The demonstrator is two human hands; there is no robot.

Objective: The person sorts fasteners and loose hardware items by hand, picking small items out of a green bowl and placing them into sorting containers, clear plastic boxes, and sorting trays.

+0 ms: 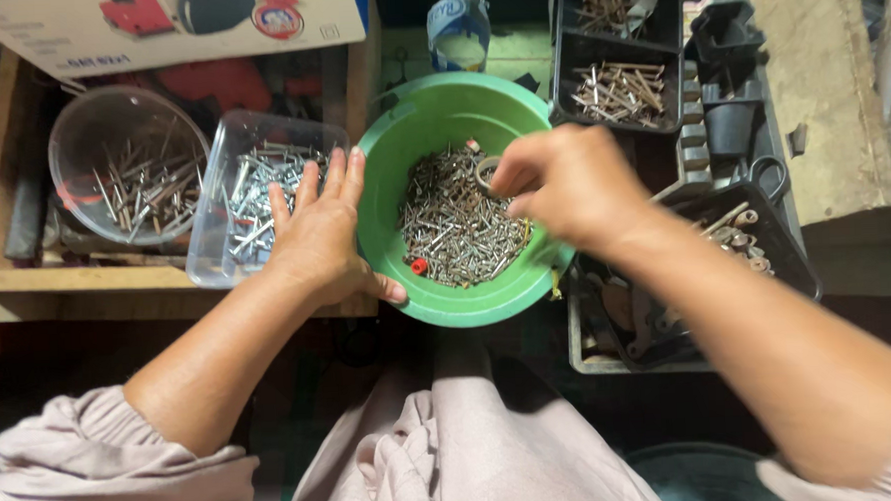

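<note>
Head view: green plastic bowl [392,183] sits at centre, on the edge of a wooden shelf [86,279] — it holds a dense heap of mixed screws and nails [455,230], with one small red piece [419,267] near the front of the heap. Left hand [320,236] lies flat against the bowl's left rim, fingers [308,191] spread wide and holding nothing, thumb along the lower edge; it appears to steady the bowl. Right hand [563,185] is over the heap, fingertips pinched narrow at a small metal ring [486,169] at the top of the pile; whether the ring is lifted clear or only touched, cannot tell. Just left of the bowl: a clear rectangular tub [215,241] of bright screws, then a round clear container [85,136] of long nails. Right and behind: black tray compartments [568,85] with rusty nails, and a black bin [792,265] with brownish fittings. Judgement on progress — the side containers already hold sorted-looking pieces, but the bowl's heap is large, so most of the picking-through seems left.
</note>
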